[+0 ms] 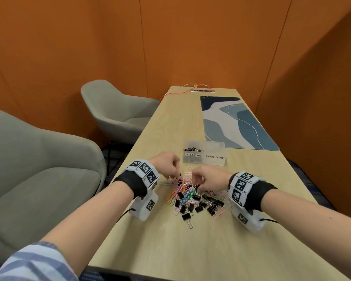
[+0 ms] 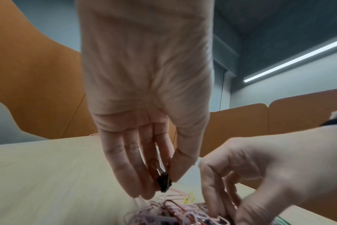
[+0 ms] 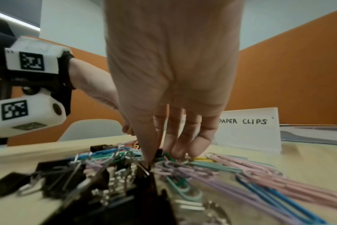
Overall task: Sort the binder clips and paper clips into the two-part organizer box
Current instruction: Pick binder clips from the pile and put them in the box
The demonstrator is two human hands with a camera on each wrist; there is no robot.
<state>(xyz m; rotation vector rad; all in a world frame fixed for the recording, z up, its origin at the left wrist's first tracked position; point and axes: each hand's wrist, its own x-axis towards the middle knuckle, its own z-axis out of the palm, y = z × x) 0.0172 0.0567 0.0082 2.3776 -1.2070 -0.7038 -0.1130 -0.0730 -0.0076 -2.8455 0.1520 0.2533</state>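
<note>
Just short of the organizer box, on the near side of it, a mixed heap of clips lies on the wooden table, and both hands work at the heap's far edge. Black binder clips crowd the near part of the heap, with one lying apart nearest the person; coloured paper clips are tangled toward the box.

The left hand hangs palm-down over the side of the heap away from the box's paper-clip half. Its thumb and fingers pinch one small black binder clip, lifted just clear of the heap.

The right hand reaches down into the middle of the heap, thumb and fingertips closing among the clips; whether they grip one I cannot tell.

The box's half marked BINDER CLIPS holds several black clips. Beside it stands the half marked PAPER CLIPS.

Beyond the box lies a blue patterned mat. Two grey chairs stand on the box's binder-clip side.
</note>
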